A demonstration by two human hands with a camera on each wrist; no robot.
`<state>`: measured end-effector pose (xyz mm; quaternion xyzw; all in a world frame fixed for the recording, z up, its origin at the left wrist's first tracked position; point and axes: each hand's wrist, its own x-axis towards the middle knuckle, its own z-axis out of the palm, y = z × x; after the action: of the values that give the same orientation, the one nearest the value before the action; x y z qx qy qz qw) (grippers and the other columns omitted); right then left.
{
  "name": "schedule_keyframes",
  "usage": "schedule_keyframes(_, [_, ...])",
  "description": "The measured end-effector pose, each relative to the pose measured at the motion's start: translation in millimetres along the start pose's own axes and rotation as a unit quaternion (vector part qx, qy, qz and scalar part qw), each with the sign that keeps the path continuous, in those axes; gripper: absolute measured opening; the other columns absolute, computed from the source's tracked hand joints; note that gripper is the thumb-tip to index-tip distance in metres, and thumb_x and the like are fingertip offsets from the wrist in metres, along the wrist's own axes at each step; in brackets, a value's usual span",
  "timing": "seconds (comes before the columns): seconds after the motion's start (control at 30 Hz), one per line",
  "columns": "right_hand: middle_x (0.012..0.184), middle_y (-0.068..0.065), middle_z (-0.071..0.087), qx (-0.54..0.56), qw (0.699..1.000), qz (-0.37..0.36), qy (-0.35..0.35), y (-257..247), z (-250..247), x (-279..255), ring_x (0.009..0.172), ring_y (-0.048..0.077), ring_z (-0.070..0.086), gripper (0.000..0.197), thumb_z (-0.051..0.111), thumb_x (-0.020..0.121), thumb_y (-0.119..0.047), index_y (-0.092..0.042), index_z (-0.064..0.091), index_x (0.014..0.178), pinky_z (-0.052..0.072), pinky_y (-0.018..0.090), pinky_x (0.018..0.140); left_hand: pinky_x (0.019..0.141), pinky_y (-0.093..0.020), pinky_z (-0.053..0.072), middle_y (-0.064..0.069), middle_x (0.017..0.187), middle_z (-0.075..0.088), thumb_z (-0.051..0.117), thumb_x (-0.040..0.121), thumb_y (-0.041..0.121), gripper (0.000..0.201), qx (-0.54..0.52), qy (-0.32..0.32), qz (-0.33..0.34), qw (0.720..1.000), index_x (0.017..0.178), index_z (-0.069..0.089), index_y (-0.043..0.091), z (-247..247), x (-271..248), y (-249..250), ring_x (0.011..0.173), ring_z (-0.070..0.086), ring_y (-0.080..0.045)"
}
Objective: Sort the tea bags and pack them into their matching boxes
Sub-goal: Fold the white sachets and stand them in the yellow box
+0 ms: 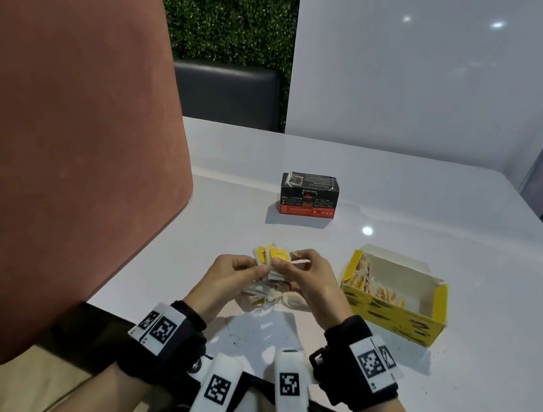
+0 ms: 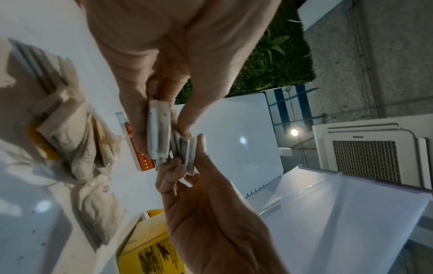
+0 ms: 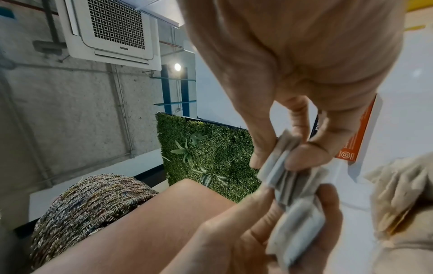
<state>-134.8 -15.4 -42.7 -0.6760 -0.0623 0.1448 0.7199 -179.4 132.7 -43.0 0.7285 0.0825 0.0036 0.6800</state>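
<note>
We grip a bundle of yellow-tagged tea bags [image 1: 273, 258] w/ both hands: left hand [image 1: 229, 278] and right hand [image 1: 308, 280] each pinch it, above loose tea bags [image 1: 272, 297] on the white table [image 1: 435, 210]. Open yellow box [image 1: 392, 299] sits at right; black box [image 1: 308, 195] farther back.

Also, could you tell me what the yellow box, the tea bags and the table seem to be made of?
Yellow box: printed cardboard, matte; its torn rim and plain whitish inside show it.
Tea bags, held by both hands: probably thin filter paper, crumpled and off-white, with yellow paper tags.
Table: white and glossy, mirroring the lights; laminate or stone, I cannot tell which.
</note>
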Motion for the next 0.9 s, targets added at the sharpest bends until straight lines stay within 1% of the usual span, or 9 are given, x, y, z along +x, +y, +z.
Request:
schedule_keyframes(0.1, [0.087, 0.016, 0.065, -0.01, 1.0, -0.009, 0.019, 0.2, -3.3, 1.5, 0.074, 0.03, 0.065, 0.039, 0.075, 0.077, -0.016, 0.002, 0.053, 0.105, 0.054, 0.049, 0.08, 0.089, -0.043, 0.048, -0.023, 0.094, 0.067, 0.062, 0.087, 0.013, 0.02, -0.016, -0.006, -0.015, 1.0, 0.092, 0.068, -0.005, 0.3, -1.2, -0.3, 0.089, 0.064, -0.032])
schedule_keyframes(0.2, [0.087, 0.013, 0.061, -0.051, 0.997, -0.041, 0.026, -3.4, -3.7, 1.4, 0.075, 0.027, 0.066, 0.034, 0.073, 0.078, -0.011, 0.001, 0.056, 0.104, 0.057, 0.042, 0.076, 0.088, -0.038, 0.051, -0.026, 0.101, 0.067, 0.058, 0.089, 0.009, 0.021, -0.032, -0.012, -0.025, 0.999, 0.1, 0.066, -0.007, 0.8, -0.2, 0.9, 0.091, 0.065, -0.031])
schedule_keyframes(0.27, [0.081, 0.007, 0.06, -0.092, 0.993, -0.069, 0.037, -7.2, -5.1, 0.5, 0.074, 0.028, 0.067, 0.029, 0.073, 0.078, -0.01, -0.003, 0.058, 0.101, 0.058, 0.039, 0.075, 0.077, -0.029, 0.055, -0.022, 0.098, 0.069, 0.056, 0.09, 0.007, 0.021, -0.055, -0.024, -0.034, 0.998, 0.103, 0.065, -0.007, 0.4, 0.4, 2.3, 0.085, 0.068, -0.025])
schedule_keyframes(0.33, [0.078, 0.006, 0.059, -0.123, 0.986, -0.096, 0.054, -11.3, -7.5, -1.6, 0.079, 0.032, 0.068, 0.028, 0.075, 0.076, -0.009, -0.006, 0.059, 0.098, 0.058, 0.043, 0.076, 0.067, -0.022, 0.056, -0.016, 0.091, 0.07, 0.054, 0.091, 0.006, 0.02, -0.086, -0.038, -0.047, 0.994, 0.102, 0.065, -0.007, -1.3, 0.4, 4.3, 0.075, 0.069, -0.018])
schedule_keyframes(0.47, [0.075, 0.005, 0.061, -0.113, 0.982, -0.128, 0.076, -18.0, -11.4, -3.2, 0.073, 0.025, 0.067, 0.035, 0.079, 0.072, -0.012, -0.007, 0.059, 0.101, 0.059, 0.043, 0.075, 0.071, -0.025, 0.057, -0.016, 0.094, 0.071, 0.054, 0.091, 0.007, 0.019, -0.099, -0.039, -0.058, 0.993, 0.101, 0.065, -0.005, -5.0, 1.3, 5.8, 0.077, 0.069, -0.019])
schedule_keyframes(0.57, [0.079, 0.005, 0.063, -0.091, 0.986, -0.115, 0.074, -17.5, -6.8, -0.2, 0.073, 0.022, 0.067, 0.035, 0.08, 0.07, -0.016, -0.01, 0.06, 0.099, 0.058, 0.043, 0.076, 0.066, -0.021, 0.056, -0.013, 0.091, 0.071, 0.054, 0.091, 0.007, 0.017, -0.072, -0.034, -0.052, 0.995, 0.099, 0.066, -0.002, -1.1, 0.0, 5.4, 0.074, 0.069, -0.015])
schedule_keyframes(0.67, [0.084, 0.006, 0.064, -0.148, 0.982, -0.1, 0.07, -8.9, -1.0, 3.4, 0.081, 0.026, 0.067, 0.03, 0.08, 0.07, -0.017, -0.012, 0.062, 0.093, 0.058, 0.043, 0.077, 0.066, -0.021, 0.055, -0.017, 0.092, 0.067, 0.05, 0.092, 0.002, 0.018, -0.039, -0.03, -0.047, 0.998, 0.101, 0.064, -0.006, 2.8, -0.5, 4.1, 0.075, 0.066, -0.019])
schedule_keyframes(0.8, [0.094, 0.009, 0.065, -0.232, 0.968, -0.084, 0.052, -3.6, -4.5, 4.3, 0.084, 0.024, 0.065, 0.032, 0.079, 0.072, -0.022, -0.012, 0.062, 0.096, 0.054, 0.033, 0.07, 0.062, -0.019, 0.054, -0.015, 0.087, 0.066, 0.05, 0.092, -0.001, 0.017, -0.01, -0.022, -0.047, 0.999, 0.1, 0.064, -0.004, 2.3, -1.7, 2.8, 0.069, 0.066, -0.015])
schedule_keyframes(0.9, [0.095, 0.013, 0.067, -0.201, 0.979, -0.023, 0.011, -1.2, -6.6, 4.8, 0.077, 0.019, 0.064, 0.038, 0.074, 0.078, -0.026, -0.004, 0.061, 0.105, 0.049, 0.025, 0.061, 0.069, -0.024, 0.053, -0.014, 0.088, 0.067, 0.051, 0.091, -0.001, 0.015, 0.008, -0.01, -0.036, 0.999, 0.095, 0.065, 0.0, 2.8, -2.3, 2.1, 0.075, 0.065, -0.018])
